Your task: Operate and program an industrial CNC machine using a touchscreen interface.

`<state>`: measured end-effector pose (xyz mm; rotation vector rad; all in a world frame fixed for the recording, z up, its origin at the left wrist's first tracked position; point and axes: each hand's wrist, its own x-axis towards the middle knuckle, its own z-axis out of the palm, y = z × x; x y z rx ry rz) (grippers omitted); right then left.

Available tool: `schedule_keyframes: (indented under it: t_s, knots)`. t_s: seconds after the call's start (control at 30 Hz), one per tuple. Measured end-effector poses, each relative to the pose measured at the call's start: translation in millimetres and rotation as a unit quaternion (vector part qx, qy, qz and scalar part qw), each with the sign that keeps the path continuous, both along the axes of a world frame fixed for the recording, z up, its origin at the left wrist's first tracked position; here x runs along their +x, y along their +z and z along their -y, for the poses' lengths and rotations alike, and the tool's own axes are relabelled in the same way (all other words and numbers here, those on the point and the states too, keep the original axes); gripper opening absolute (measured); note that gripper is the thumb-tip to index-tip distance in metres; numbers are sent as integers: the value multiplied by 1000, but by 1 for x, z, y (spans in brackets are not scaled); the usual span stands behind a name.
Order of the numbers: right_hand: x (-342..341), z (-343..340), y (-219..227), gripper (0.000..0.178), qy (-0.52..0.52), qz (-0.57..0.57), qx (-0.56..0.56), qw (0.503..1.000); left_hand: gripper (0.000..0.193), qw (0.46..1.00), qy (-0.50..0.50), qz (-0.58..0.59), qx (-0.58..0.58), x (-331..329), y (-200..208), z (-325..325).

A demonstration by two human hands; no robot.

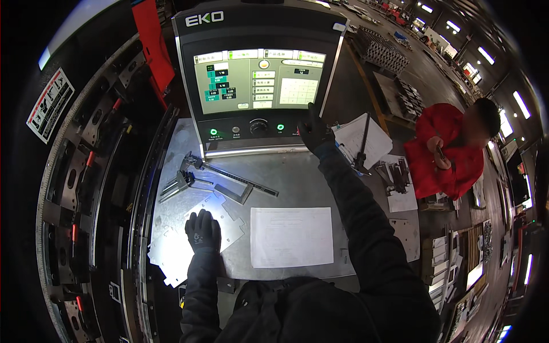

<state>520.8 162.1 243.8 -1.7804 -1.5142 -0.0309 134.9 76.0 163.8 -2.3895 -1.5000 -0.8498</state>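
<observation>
My right hand (316,134), in a dark glove, is raised at the lower right corner of the control screen (260,86). Its index finger points up against or just in front of the glass; whether it touches I cannot tell. Nothing shows in that hand. On the left, my left hand (203,231), gloved too, lies with its fingers over a flat cut sheet-metal part (177,251), which has notched edges and shines brightly. A caliper (240,178) and an L-shaped steel piece (234,193) lie beyond it. A printed sheet of paper (291,237) rests between my arms.
Below the screen sit a round knob (258,127) and lit green buttons. More papers (366,140) with a second caliper (362,154) and small dark metal parts (396,176) lie at the right. Machine tooling (74,188) lines the left side. A person in red (449,148) stands at the right.
</observation>
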Motion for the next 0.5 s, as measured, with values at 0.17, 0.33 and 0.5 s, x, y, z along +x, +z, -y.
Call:
schedule_keyframes:
  t_s: [0.17, 0.33, 0.5]
  knots:
    - [7, -8, -9, 63, 6, 58, 98, 993, 22, 1000, -5, 6, 1, 2, 2, 1]
    - [14, -13, -19, 63, 24, 51, 123, 991, 25, 999, 3, 21, -27, 1, -4, 1]
    - [4, -1, -6, 61, 20, -37, 11, 999, 27, 999, 4, 23, -36, -1, -4, 2]
